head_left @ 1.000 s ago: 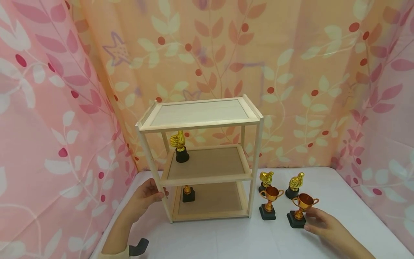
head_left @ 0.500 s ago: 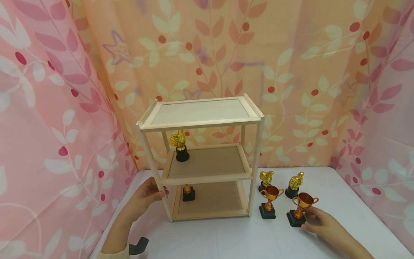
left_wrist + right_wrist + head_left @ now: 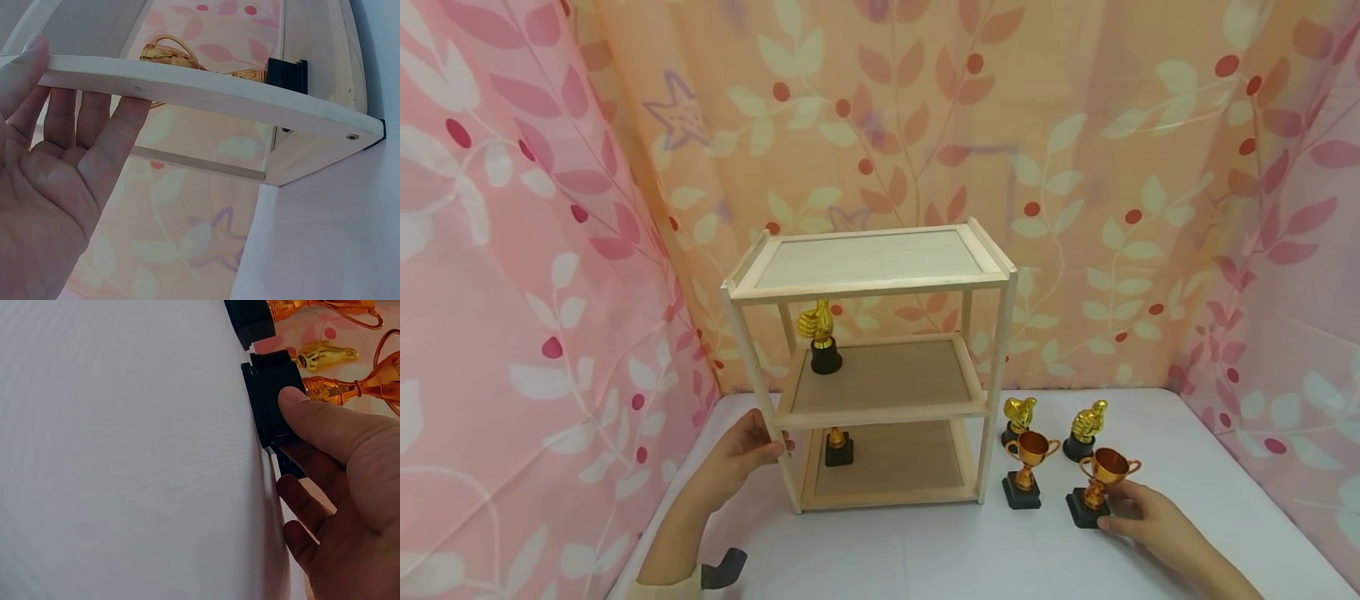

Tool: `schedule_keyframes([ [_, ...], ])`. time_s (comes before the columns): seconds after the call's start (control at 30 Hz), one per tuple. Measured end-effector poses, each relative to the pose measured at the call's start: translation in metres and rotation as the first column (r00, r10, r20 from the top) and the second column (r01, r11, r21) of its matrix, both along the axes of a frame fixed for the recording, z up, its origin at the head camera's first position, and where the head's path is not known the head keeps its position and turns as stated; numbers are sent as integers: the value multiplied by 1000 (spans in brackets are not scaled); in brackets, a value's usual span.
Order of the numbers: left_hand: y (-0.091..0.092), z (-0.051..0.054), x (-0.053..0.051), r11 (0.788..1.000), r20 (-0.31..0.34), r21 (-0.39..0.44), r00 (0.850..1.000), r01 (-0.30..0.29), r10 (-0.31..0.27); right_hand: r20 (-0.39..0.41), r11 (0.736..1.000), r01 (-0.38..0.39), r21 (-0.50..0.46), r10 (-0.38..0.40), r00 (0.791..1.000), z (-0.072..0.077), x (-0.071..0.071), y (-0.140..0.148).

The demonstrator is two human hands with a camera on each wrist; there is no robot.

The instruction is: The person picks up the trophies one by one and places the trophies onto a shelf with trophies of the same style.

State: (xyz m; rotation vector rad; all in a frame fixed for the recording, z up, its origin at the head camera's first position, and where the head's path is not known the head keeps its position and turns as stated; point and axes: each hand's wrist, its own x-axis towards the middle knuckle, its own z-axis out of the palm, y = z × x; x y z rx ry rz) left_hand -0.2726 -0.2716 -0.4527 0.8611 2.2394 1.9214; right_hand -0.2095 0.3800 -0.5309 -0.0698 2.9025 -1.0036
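In the head view my left hand (image 3: 733, 462) grips the front left post of a three-tier wooden shelf rack (image 3: 880, 292). The left wrist view has the thumb on one side of that post (image 3: 219, 94) and the fingers on the other. To the right of the rack, my right hand (image 3: 1157, 525) holds an orange-gold trophy cup (image 3: 1110, 467) by its black base (image 3: 272, 403), thumb on one face. That cup stands on the white table. A second trophy cup (image 3: 1032, 450) stands just left of it.
Two gold thumbs-up trophies (image 3: 1085, 421) (image 3: 1019, 412) stand behind the cups. Another thumbs-up trophy (image 3: 822, 325) is on the middle shelf, at the left. On the bottom shelf sits a cup trophy (image 3: 838, 448), its top hidden. Patterned curtains (image 3: 1075, 250) surround the white table (image 3: 940, 550).
Both hands keep their places on the post and the cup. The right thumb has shifted slightly on the cup's base; the whole view moves a little with the head.
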Motion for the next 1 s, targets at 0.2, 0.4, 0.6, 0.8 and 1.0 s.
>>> schedule_keyframes([
  [0.2, 0, 0, 0, 1000, 7, -1, 1000, 5, -5, -24, 1000, 5, 2, -5, 1000, -2, 0, -1],
  [0.4, 0, 2, 1, 1000, 16, -11, 1000, 0, 0, -67, 1000, 12, 20, -11, 998, -3, 2, -2],
  [0.6, 2, 3, 1, 1000, 23, -11, 1000, -5, 5, -120, 1000, 28, -2, -28, 992, 4, 8, -8],
  [0.8, 0, 1, 0, 1000, 15, -10, 1000, -2, 2, -191, 998, 62, 31, -55, 980, 9, 13, -12],
  [1.0, 0, 2, 1, 1000, 9, -20, 1000, 6, -6, -221, 996, 85, 33, -76, 972, 19, 16, -14],
])
